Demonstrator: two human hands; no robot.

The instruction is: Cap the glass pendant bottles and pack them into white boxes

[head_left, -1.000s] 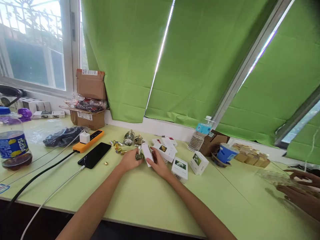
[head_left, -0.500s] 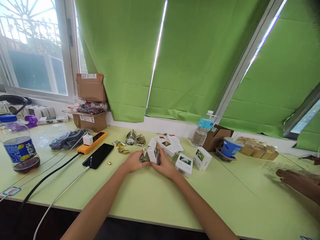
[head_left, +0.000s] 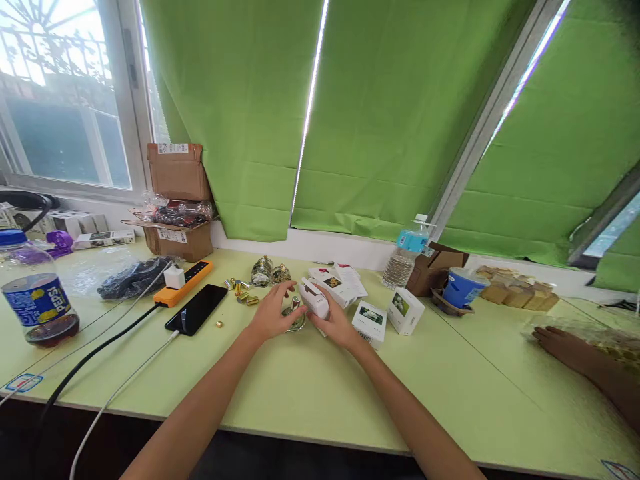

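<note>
Over the table (head_left: 300,393), the right hand (head_left: 341,325) grips a white box (head_left: 316,302), the left hand (head_left: 270,317) spread against a bottle (head_left: 299,323).

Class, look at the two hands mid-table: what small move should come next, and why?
Perhaps bring the left hand onto the white box to steady it: the right hand holds it tilted, and the left fingers point toward it from close by, with a glass bottle by the thumb.

phone (head_left: 196,310) l., boxes (head_left: 369,317) r. on tbl (head_left: 280,393), cup (head_left: 457,288) farther r.
</note>
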